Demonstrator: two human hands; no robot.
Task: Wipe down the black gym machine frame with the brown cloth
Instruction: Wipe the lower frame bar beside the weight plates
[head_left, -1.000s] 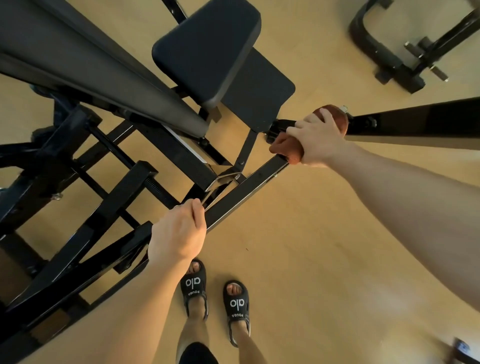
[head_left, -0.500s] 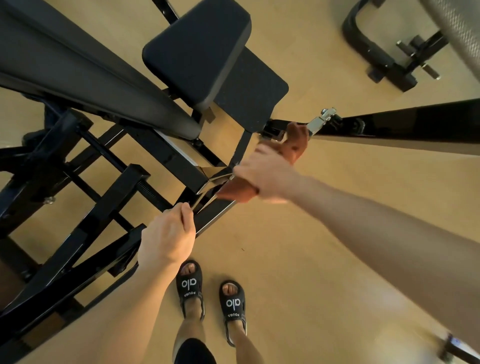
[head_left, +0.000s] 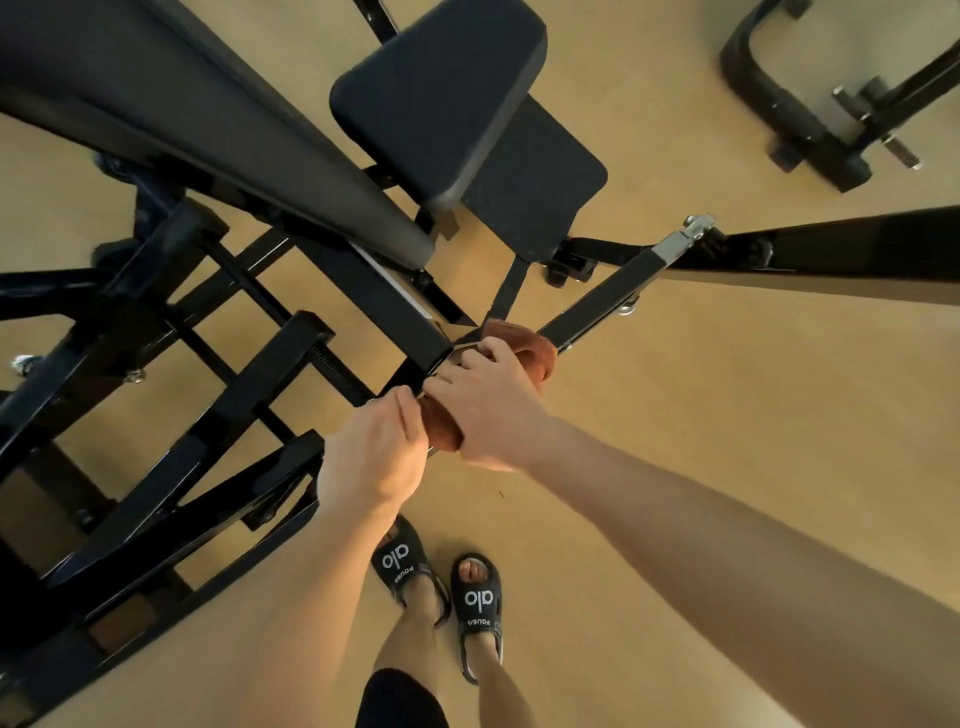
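The black gym machine frame (head_left: 602, 299) spreads across the left and middle of the head view, with one bar running diagonally from the lower left to the upper right. My right hand (head_left: 493, 410) grips the brown cloth (head_left: 524, 348) wrapped around that bar, near the middle of the view. My left hand (head_left: 374, 452) grips the same bar just below the cloth, its thumb touching the cloth's lower end. The part of the bar under both hands is hidden.
A black padded seat (head_left: 441, 93) and flat pad (head_left: 535, 176) stand above the hands. Another black machine base (head_left: 800, 109) sits at the top right. My feet in black sandals (head_left: 436, 582) stand on the tan floor (head_left: 727, 415) below the hands.
My right hand has slid the cloth down the diagonal bar from its upper end by the metal bracket to right beside my left hand. The left hand has kept its grip.
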